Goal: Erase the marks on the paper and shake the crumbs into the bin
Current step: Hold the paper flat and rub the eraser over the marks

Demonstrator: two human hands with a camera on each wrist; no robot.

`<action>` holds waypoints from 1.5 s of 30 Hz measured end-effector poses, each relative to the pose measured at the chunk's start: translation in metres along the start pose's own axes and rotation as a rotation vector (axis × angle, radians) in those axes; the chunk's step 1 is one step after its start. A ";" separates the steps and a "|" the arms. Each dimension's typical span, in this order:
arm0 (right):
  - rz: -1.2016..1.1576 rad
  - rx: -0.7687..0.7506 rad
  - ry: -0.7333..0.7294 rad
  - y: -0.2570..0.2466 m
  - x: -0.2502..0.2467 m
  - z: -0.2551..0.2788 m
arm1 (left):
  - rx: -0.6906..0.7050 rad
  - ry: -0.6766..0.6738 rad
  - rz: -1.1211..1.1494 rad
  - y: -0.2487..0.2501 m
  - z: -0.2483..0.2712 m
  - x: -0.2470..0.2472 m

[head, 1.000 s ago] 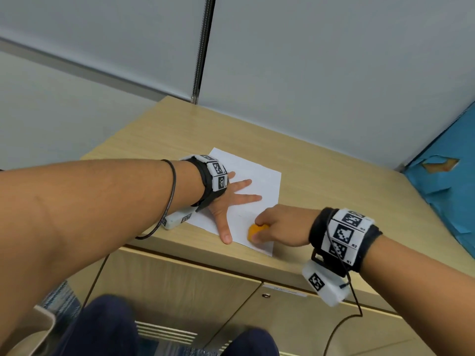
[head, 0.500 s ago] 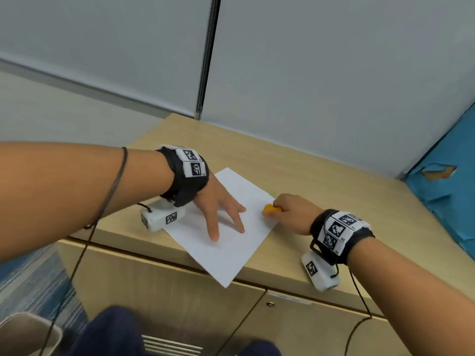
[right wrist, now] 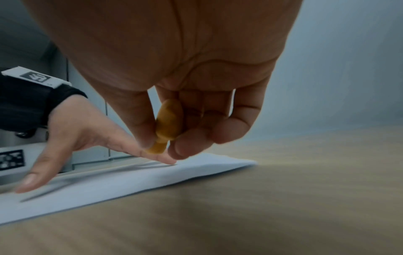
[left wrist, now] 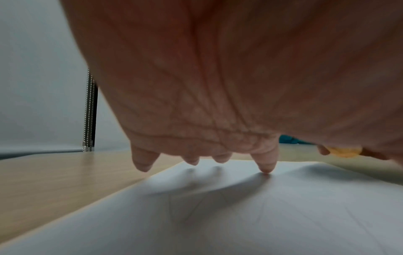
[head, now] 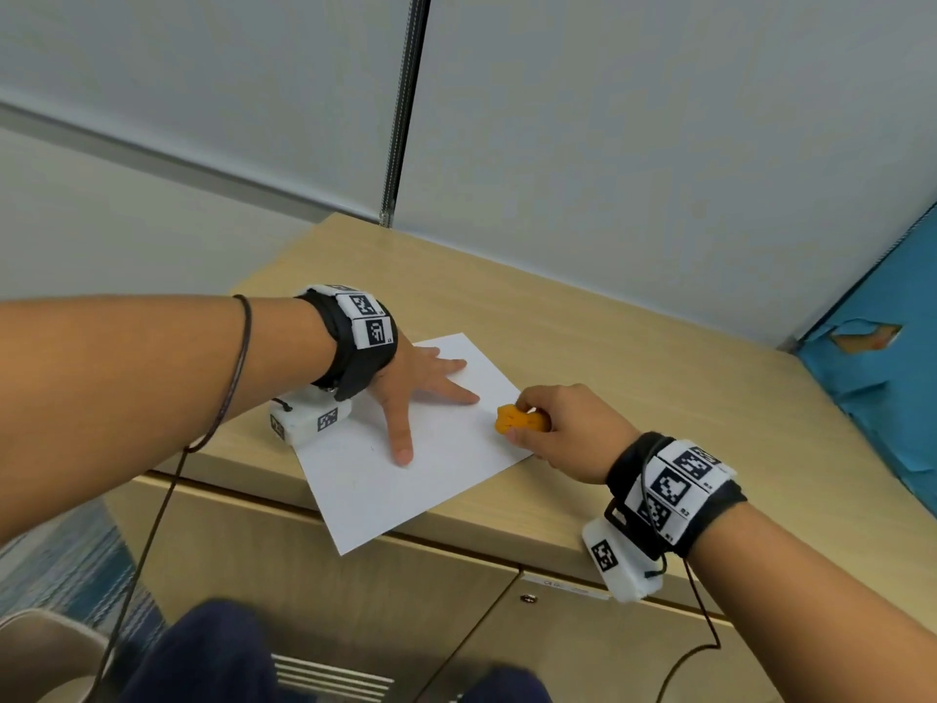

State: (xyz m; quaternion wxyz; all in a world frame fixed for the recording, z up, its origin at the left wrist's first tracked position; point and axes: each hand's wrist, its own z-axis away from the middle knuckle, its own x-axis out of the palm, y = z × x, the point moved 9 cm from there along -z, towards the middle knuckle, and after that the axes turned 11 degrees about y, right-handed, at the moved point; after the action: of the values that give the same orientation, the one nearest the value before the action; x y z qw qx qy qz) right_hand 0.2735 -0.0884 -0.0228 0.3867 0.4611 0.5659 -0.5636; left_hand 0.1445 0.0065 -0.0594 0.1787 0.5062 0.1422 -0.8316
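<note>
Head view: a wooden cabinet top (head: 608, 347) against grey walls (head: 659, 119). Left hand (head: 405, 388) spread flat on the paper (head: 375, 489); right hand (head: 568, 428) pinches an orange eraser (head: 519, 419).

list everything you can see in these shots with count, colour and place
paper: 1, white, on the cabinet top, near corner past the front edge
eraser: 1, orange, over the paper's right edge
cabinet: 1, light wood, doors below
bin: 1, beige, bottom left on the floor, only partly seen
blue object: 1, far right, torn
left hand: fingers spread, pressing the paper
right hand: pinches the eraser
wristbands: 2, black with white tags, one per wrist
</note>
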 end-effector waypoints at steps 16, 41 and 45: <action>0.183 -0.302 -0.157 -0.068 0.052 0.020 | -0.066 0.062 -0.023 0.016 0.003 0.023; 0.404 -0.282 -0.155 -0.064 0.038 -0.027 | -0.087 0.086 -0.045 0.014 0.003 0.023; 0.219 -0.364 -0.296 -0.084 0.054 -0.009 | -0.098 0.077 -0.038 0.012 0.003 0.023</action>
State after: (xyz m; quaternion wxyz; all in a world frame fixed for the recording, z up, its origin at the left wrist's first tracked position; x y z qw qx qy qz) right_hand 0.1785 -0.0700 -0.0501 0.6007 0.3550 0.5419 -0.4684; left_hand 0.1377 -0.0092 -0.0796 0.1819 0.5257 0.1994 -0.8068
